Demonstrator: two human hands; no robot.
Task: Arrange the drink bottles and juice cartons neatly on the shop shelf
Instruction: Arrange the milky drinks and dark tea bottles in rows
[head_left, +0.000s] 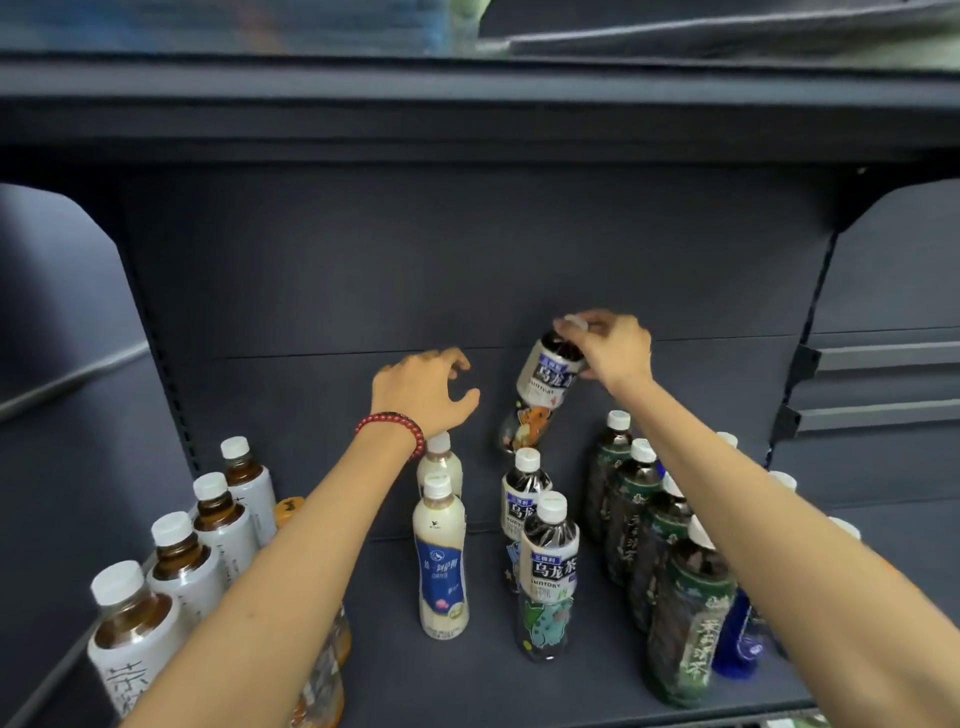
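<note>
Right hand (615, 349): fingers grasping the cap end of a tilted oolong bottle (543, 387), centre right of the frame, above the shelf (415, 691); left hand (423, 392): fingers released and curled, holding nothing, above the milk tea bottles (440, 561) at centre; green bottles (680, 613) in a row at lower right.
</note>
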